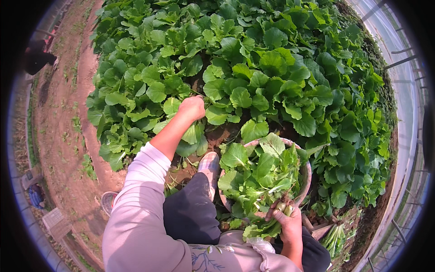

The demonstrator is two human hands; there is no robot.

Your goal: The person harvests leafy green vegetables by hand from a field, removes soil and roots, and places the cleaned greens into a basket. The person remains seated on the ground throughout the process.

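Observation:
My left hand point(192, 108) reaches forward into a dense bed of leafy green plants point(272, 64), its fingers closed low among the stems; leaves hide what exactly they grip. Close to my lap, my right hand point(287, 217) holds a bunch of pulled leafy greens point(283, 207) by pale stems, with soil-covered roots showing. That bunch is over the near side of a round tub point(307, 173), which is heaped with loose leafy greens point(265, 170). The tub stands between my right leg and the plants.
My shoe point(209, 163) rests on bare soil at the bed's edge. Pulled greens point(334, 238) lie at the lower right. A dirt path point(64, 119) runs along the left, where a dark-clothed person point(39, 59) is partly visible. Plastic sheeting point(406, 98) borders the right.

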